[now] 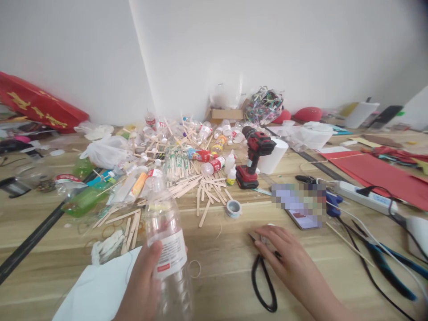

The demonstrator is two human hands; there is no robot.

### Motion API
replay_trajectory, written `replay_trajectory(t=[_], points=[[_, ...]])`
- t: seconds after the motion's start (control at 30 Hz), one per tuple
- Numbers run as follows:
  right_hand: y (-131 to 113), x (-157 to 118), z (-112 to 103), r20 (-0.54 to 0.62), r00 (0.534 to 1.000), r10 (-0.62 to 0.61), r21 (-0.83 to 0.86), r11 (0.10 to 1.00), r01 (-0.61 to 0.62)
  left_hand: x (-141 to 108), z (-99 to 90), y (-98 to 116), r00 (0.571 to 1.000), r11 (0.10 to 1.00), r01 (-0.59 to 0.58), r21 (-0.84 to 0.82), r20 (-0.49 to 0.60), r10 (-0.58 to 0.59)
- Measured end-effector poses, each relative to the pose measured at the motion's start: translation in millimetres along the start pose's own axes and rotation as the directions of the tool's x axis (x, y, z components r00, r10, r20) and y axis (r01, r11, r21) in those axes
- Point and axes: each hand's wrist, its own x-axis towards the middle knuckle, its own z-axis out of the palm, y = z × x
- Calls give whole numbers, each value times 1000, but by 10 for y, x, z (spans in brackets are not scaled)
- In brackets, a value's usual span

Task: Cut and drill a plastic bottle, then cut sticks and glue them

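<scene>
My left hand [142, 278] is wrapped around a clear plastic bottle [170, 285], which stands upright with its neck tilted slightly away. The bottle has a white label with small print and a red patch. On the table to the right, my right hand [284, 249] is closed over the blades of a pair of black-handled scissors [264, 290]. One handle loop sticks out toward me, and a blade tip shows past my thumb. Something small and whitish shows between my fingers, partly hidden. A roll of tape [233, 208] lies beyond both hands.
A red cordless drill [252, 156] stands behind the tape, near small glue bottles [231, 174]. Wooden sticks [209, 196] and plastic bottles clutter the middle. A phone [301, 214], pliers [384, 263], cables and a power strip [364, 196] lie right. White paper [96, 285] lies left.
</scene>
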Motion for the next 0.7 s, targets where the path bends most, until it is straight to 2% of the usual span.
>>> replay_trajectory(t=[0.07,0.13,0.23,0.33,0.4,0.47,0.53,0.57,0.63,0.7], points=[[78,-183,-11,-42,998,44,-47,998,-46,-62,-86,-72,988,985,156,-78,15,-156],[182,-334,-4,-57,987,151,-80,985,-155,-88,-155,-117,981,975,193,-107,33,-191],[314,-444,27,-28,958,285,-75,955,-287,-58,-174,-121,991,987,131,-95,3,-131],[383,-392,84,3,940,342,-54,939,-341,35,-121,-78,996,998,64,-22,-57,-65],[408,-297,126,40,930,366,-27,930,-366,111,-93,-31,995,997,-8,83,-97,16],[423,-194,151,86,919,385,3,922,-387,179,-82,27,978,953,-134,272,-118,171],[416,-110,148,125,906,404,33,911,-411,232,-81,88,957,826,-198,528,-77,279],[399,-80,136,137,902,410,50,906,-420,255,-80,113,959,733,-192,652,-35,282],[329,-40,96,152,901,407,92,901,-423,298,-70,143,974,508,-169,844,65,215],[206,-21,54,157,910,384,148,902,-406,338,-50,141,974,280,-205,938,166,158]])
